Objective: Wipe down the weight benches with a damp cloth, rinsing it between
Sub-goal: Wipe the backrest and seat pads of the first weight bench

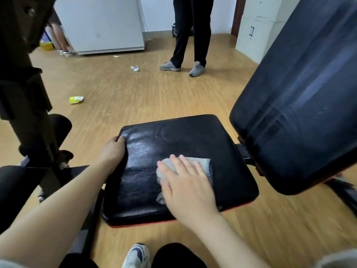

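Right hand (pixel 185 182) flat on the grey cloth (pixel 201 163), fingers straight and spread, palm pressing it onto the seat pad (pixel 173 136). Cloth sits about mid-pad, a little toward the near edge. Most of it is under my palm, with 1 folded corner showing past the fingertips. The spread makes sense: more cloth bears on the vinyl per pass.

Left hand (pixel 114 149) clamps the pad's far-left corner, fingers curled over the left edge. I read that as a brace, so the bench does not rock under the wiping pressure.

Pad's left half shows wet sheen and streaks; the right part, beyond the cloth, looks duller. My judgement: seat roughly half done, right strip next. Backrest (pixel 301 105) tilts up off the pad's right edge and carries streaks too. Whether that is damp or glare I cannot tell.

No bucket or tap in view, so rinsing likely means leaving the bench. 1 bystander (pixel 191 31) stands well apart on the floor, and 1 yellow wrapper (pixel 76 99) lies out there too.
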